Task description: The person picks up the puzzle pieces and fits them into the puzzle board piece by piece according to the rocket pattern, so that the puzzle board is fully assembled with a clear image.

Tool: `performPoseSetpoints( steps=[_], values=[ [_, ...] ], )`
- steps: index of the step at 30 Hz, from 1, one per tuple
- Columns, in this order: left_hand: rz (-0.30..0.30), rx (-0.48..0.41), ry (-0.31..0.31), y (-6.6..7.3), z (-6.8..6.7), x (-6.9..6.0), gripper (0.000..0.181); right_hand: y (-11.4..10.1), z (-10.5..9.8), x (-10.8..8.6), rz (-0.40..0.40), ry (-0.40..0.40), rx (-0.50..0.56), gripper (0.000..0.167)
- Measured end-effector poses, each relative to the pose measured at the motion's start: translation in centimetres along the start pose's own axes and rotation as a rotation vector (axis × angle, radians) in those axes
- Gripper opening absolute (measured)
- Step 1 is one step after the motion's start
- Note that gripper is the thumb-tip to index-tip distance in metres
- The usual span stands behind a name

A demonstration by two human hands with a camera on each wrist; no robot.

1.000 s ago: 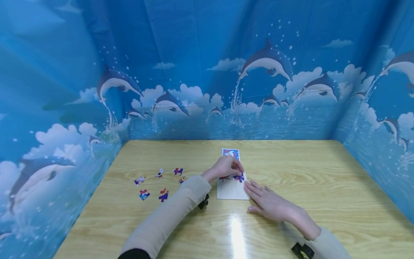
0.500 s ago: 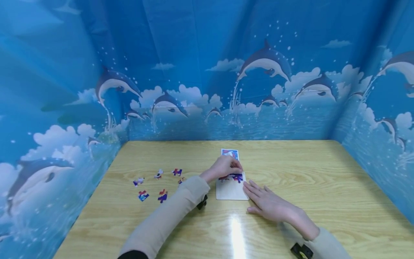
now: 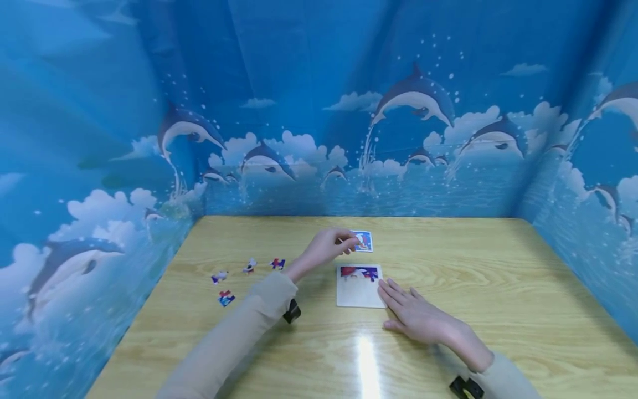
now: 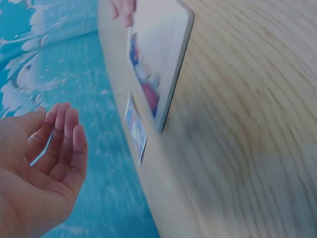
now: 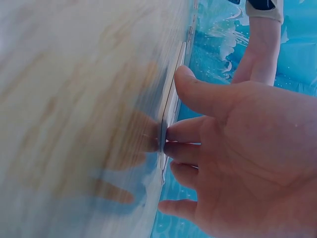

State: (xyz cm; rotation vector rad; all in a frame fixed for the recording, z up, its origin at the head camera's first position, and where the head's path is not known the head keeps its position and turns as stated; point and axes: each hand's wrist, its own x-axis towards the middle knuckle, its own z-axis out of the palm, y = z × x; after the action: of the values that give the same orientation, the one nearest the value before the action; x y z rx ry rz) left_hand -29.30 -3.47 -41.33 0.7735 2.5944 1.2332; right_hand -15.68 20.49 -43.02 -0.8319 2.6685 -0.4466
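A white square puzzle board (image 3: 359, 293) lies on the table, with joined jigsaw pieces (image 3: 360, 272) along its far edge in red, white and purple. My left hand (image 3: 328, 245) hovers above the table, beyond and left of the board. Its fingers bend loosely and hold nothing in the left wrist view, where the palm of the left hand (image 4: 44, 173) shows. Behind those fingers, partly covered in the head view, is a small picture card (image 3: 365, 241). My right hand (image 3: 416, 315) lies with straight fingers, their tips touching the board's right edge.
Several loose jigsaw pieces lie on the left of the table, among them a red and blue piece (image 3: 226, 298), a pale piece (image 3: 219, 277) and a purple and red piece (image 3: 277, 264). A blue dolphin-print curtain (image 3: 309, 111) encloses the table (image 3: 473, 260).
My left hand has lifted off the joined pieces and moved left and away, uncovering the board's far part. The right hand stays at the board's edge.
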Motion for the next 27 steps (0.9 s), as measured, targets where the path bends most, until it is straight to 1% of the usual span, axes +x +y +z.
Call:
performPoseSetpoints(
  steps=[3,6,10,18,25,27],
  values=[
    [-0.013,-0.059,0.042,-0.2,-1.4,-1.1,0.032,0.2,0.0,0.0,0.018,-0.012,0.008,0.073],
    [-0.034,-0.119,0.091,-0.8,-2.9,-2.1,0.031,0.2,0.0,0.0,0.031,-0.02,0.007,0.072],
    [-0.067,-0.158,0.16,-1.7,-5.0,-3.8,0.03,0.2,-0.1,0.0,0.031,-0.012,0.016,0.071],
    [-0.125,-0.141,0.297,-5.0,-9.1,-7.5,0.032,0.1,-0.2,-0.1,0.029,0.007,0.037,0.069],
    [-0.184,-0.083,0.376,-8.4,-12.0,-11.0,0.037,0.0,-0.2,0.0,0.022,0.015,0.033,0.068],
    [-0.192,-0.048,0.392,-9.2,-12.6,-12.1,0.037,0.0,-0.2,0.0,0.019,0.017,0.029,0.068]
  ],
)
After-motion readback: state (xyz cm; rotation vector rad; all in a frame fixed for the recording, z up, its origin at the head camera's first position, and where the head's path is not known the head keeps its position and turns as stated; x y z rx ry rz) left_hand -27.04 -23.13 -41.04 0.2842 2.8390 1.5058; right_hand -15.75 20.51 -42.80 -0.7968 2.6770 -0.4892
